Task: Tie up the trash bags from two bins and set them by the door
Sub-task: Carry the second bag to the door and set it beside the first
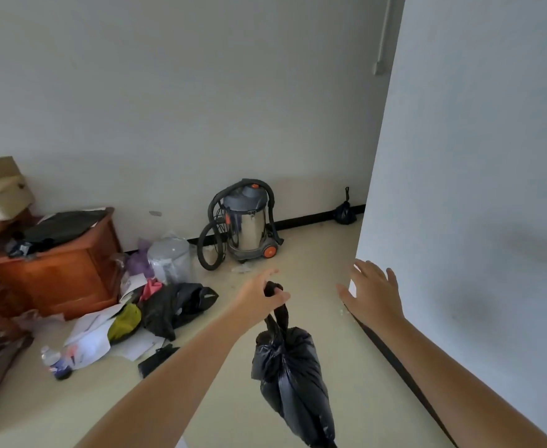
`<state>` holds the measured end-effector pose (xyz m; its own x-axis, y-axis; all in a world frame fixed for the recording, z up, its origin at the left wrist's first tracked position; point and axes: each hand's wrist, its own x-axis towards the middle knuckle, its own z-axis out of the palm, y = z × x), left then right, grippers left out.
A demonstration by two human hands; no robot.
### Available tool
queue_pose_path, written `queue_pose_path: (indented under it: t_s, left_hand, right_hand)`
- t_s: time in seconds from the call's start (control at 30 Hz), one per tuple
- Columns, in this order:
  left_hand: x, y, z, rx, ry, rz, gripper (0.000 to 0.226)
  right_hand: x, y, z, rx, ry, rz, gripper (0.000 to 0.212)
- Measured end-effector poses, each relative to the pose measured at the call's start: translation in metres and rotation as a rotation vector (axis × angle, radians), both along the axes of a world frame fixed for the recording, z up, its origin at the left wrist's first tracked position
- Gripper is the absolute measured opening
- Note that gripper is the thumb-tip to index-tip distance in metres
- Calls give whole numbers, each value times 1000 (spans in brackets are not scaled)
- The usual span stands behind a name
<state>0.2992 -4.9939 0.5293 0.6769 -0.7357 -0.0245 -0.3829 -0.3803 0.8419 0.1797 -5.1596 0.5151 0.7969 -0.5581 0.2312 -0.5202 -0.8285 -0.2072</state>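
Observation:
A tied black trash bag [293, 379] hangs in the air at lower centre. My left hand [263, 297] grips its knotted top, with the index finger sticking out forward. My right hand [372, 291] is spread open with straight fingers, close to the white wall on the right and holding nothing. A second tied black trash bag [345, 212] sits on the floor far ahead, against the baseboard next to the wall corner.
A steel vacuum cleaner [247, 223] with a black hose stands against the back wall. At left is a wooden cabinet [55, 270] with scattered papers, a loose black bag [176, 305], clothes and a water bottle [54, 362] on the floor. White wall [475, 189] bounds the right.

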Motion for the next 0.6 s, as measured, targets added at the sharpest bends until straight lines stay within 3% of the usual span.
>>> queue_pose_path:
  t_s: [0.2,0.6]
  left_hand:
    - [138,-131,26,23,-80,-125,54]
    - [382,-387,5,19,-37,9,52]
  right_hand:
    - [124,-102,22,-13,108,-118,48]
    - [347,-370,6,-12,154,-97,56]
